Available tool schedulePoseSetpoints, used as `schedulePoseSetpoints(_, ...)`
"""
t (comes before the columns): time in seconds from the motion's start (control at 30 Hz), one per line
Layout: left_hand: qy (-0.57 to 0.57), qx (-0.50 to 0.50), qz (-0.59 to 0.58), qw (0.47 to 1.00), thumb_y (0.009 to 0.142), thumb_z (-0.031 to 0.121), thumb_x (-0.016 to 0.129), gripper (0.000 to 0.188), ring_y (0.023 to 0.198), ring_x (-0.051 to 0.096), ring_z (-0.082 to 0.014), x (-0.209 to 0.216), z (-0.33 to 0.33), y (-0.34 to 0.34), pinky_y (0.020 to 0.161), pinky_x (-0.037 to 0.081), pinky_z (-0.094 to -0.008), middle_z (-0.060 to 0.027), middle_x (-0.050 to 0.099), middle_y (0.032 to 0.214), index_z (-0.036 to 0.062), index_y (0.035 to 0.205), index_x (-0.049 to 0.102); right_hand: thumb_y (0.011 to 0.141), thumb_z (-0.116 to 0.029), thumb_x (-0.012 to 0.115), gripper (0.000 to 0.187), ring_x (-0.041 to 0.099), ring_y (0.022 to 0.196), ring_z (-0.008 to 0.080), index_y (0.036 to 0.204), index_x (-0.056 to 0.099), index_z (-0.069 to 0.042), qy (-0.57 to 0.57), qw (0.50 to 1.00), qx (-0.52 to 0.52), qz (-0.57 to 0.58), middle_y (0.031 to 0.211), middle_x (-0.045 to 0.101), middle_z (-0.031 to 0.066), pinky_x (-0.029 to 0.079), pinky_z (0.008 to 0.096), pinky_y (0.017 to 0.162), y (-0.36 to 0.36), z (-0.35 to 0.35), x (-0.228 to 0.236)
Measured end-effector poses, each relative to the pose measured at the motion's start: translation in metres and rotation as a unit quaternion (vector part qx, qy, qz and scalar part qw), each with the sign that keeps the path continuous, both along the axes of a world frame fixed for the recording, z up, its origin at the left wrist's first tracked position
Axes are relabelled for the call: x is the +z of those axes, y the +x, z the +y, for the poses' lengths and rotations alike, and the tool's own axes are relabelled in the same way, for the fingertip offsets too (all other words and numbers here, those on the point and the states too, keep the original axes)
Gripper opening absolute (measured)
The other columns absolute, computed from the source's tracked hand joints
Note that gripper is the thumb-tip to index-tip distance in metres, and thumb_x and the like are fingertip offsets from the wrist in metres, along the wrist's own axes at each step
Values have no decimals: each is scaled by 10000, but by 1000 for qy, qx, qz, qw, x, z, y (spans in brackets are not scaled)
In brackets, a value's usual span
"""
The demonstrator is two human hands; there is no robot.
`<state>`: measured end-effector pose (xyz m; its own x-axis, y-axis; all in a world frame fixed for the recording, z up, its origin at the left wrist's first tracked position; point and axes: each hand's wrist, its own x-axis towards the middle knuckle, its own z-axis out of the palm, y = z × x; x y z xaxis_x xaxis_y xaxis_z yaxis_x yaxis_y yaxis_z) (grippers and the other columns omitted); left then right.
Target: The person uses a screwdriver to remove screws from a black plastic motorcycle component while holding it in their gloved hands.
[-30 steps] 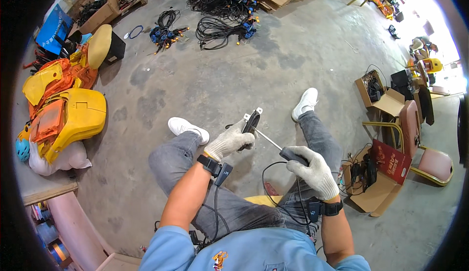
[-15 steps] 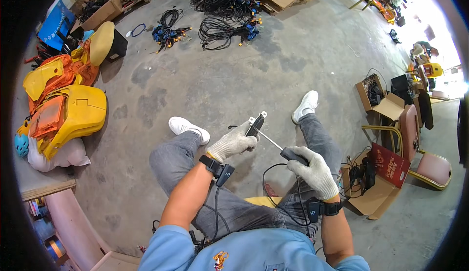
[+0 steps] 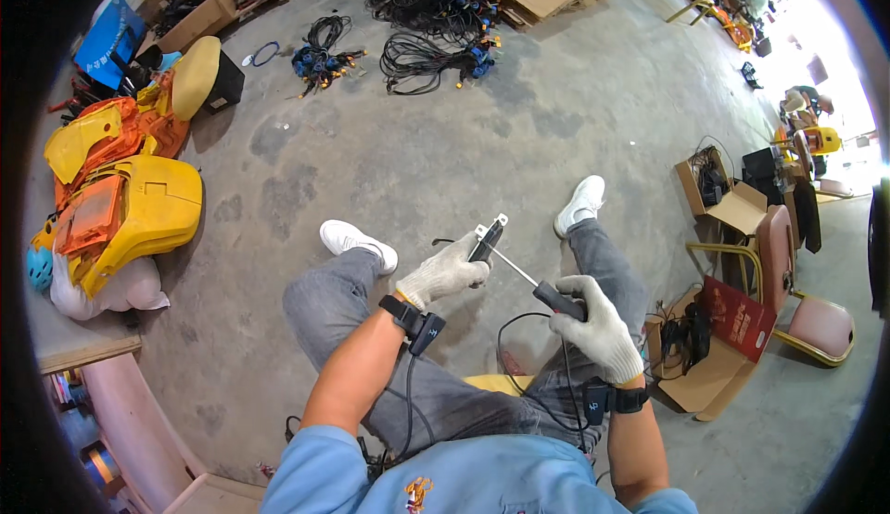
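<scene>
In a white knit glove, my left hand (image 3: 445,271) is closed around a small black device with white mounting tabs (image 3: 488,240), held out over the floor between my feet. A short dark lead sticks out past that hand's knuckles. My right hand (image 3: 600,329), gloved likewise, grips the dark handle of a screwdriver (image 3: 560,300). Its steel shaft points up and left, and the tip meets the side of the black device. The exact contact spot is too small to make out. A black cable (image 3: 505,329) loops below, between my hands and lap.
Yellow and orange plastic shells (image 3: 153,203) are piled at the left. Bundles of black cable with blue and orange ends (image 3: 426,55) lie far ahead. To the right stand an open cardboard box (image 3: 709,375) with black cables and a chair (image 3: 777,254).
My right hand has shifted slightly on the screwdriver handle, its fingers looser, and more of the handle shows. My left hand and the black device stay nearly in place.
</scene>
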<state>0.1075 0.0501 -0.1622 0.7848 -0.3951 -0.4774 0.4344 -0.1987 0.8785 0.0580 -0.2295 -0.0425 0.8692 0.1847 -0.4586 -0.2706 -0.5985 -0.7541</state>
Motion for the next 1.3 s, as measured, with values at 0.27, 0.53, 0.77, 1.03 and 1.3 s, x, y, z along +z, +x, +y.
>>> schedulePoseSetpoints(0.27,25,-26,22,999,920,301,636,535,892,659,-194,14,0,2,857,521,-368,-73,661,964,38,1381,570,934,-99,749,518,708,983,166,1419,592,-6,36,998,-60,-9,1115,711,103,580,324,869,-5,4,7)
schedulePoseSetpoints(0.53,64,4,6,998,894,309,662,368,727,580,-130,-6,-4,0,673,490,-324,-21,624,869,86,1170,568,1009,-138,680,516,687,874,144,1478,531,17,26,988,-146,-41,1154,697,120,568,298,787,-7,7,1)
schedulePoseSetpoints(0.77,104,-1,-32,994,912,319,649,417,760,614,-169,-20,-6,-1,716,514,-356,-46,639,873,75,1238,560,1007,-132,674,606,681,880,142,1543,438,22,27,974,-225,-22,1165,685,137,576,303,786,-1,2,-10)
schedulePoseSetpoints(1.03,137,-7,-13,990,923,327,628,500,832,667,-227,-17,-6,-2,781,532,-396,-99,684,925,49,1330,545,999,-219,702,650,650,898,136,1538,440,33,45,968,-246,-13,1221,646,115,554,301,845,-1,4,-18)
schedulePoseSetpoints(1.3,140,-7,-23,990,920,323,615,524,864,671,-268,-21,-5,-3,813,531,-421,-120,679,931,40,1353,527,1053,-323,656,634,688,969,187,1554,457,10,-17,987,-154,-38,1244,666,154,562,332,902,-8,3,-16)
